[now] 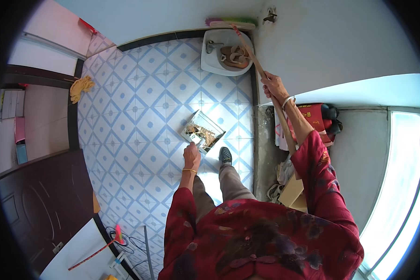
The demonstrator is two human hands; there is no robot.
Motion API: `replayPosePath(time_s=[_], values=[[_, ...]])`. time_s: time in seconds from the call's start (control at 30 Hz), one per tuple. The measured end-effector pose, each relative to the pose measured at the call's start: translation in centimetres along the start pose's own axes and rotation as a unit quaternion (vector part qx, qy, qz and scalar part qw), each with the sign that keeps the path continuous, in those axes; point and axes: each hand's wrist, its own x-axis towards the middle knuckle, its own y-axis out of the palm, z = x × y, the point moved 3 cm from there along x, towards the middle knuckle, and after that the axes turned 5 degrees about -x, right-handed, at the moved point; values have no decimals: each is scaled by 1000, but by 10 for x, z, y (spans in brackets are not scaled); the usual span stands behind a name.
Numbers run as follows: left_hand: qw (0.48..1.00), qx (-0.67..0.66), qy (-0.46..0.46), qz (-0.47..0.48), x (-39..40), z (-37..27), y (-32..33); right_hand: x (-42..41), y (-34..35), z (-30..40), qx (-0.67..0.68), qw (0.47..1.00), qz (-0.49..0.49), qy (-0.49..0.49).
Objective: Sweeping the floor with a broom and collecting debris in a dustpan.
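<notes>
My right hand [275,85] is closed around the wooden handle of a broom [251,56], whose green and purple bristle head is up beside the wall, above a white washbasin [207,64]. My left hand [192,155] is closed at the near edge of a dustpan-like container [214,122] that holds brown scraps and litter; its handle is hidden by the hand. The container is over the tiled floor, in front of my shoe [225,155].
Brown sandals [235,57] lie in the washbasin. A red bag [311,119] and a cardboard box [290,191] stand at the right. A yellow cloth [80,88] lies by the left doorway. Black cable [126,241] and a grey pole [148,250] are at the lower left.
</notes>
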Motion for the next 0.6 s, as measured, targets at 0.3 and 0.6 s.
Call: replayPosePath(time_s=[0.3,0.6], values=[[1000,-7,-3,-10,-1,-5,-2,35,-5,-26,-240,969,-43,32],[1000,-3,10,-14,-1,-8,-1,-46,-60,18,-133,989,2,70]])
